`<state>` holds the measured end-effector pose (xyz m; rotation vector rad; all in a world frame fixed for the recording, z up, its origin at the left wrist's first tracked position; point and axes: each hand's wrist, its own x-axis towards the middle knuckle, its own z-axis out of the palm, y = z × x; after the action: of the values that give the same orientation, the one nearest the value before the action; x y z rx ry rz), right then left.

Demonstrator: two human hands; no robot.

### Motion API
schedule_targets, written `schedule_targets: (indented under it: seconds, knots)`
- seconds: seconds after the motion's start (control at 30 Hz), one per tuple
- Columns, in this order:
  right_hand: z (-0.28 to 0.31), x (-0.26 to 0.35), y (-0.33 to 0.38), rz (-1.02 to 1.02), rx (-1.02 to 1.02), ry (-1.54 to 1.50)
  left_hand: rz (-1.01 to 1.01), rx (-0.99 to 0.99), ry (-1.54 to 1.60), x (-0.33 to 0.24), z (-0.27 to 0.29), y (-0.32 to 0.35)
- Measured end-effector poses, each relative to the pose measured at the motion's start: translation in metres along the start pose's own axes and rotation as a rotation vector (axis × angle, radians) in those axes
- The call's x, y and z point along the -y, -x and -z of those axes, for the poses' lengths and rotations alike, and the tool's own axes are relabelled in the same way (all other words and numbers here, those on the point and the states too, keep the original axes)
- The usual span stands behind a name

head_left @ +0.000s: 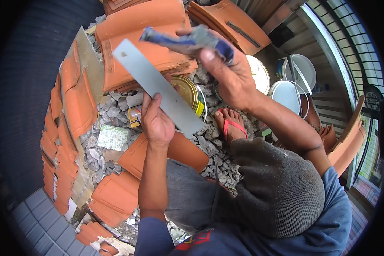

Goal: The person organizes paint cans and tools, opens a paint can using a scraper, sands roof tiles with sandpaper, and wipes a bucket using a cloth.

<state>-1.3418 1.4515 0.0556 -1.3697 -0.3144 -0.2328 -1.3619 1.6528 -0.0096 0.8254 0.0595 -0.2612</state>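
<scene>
The raised right hand (232, 74) closes thumb and fingers around a blurred, crumpled blue-and-grey packet (175, 41). The left hand (158, 123) grips a flat metal plate (151, 79), thumb on top, fingers partly hidden, above a gold tin (181, 87).

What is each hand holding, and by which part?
Left hand: a flat grey strip, around its middle. Right hand: a crumpled blue-and-grey item, blurred, toward its right-hand end.
</scene>
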Motion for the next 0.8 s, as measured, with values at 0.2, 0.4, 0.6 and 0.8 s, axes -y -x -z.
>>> schedule_targets:
  seconds: [0.2,0.4,0.6,0.8]
  knots:
    - [-0.007,-0.031,0.035,0.277,0.579,0.701,0.095,0.105,0.411,-0.005,-0.002,0.011]
    - [0.011,-0.029,0.086,0.075,0.860,0.534,0.099,-0.089,0.104,0.004,0.015,0.017]
    - [0.044,-0.022,0.099,-0.194,0.963,0.625,-0.109,-0.236,-0.037,-0.038,0.083,0.005]
    - [0.152,-0.010,0.000,-0.201,0.006,0.715,-0.056,-0.313,-0.658,-0.024,0.078,0.027]
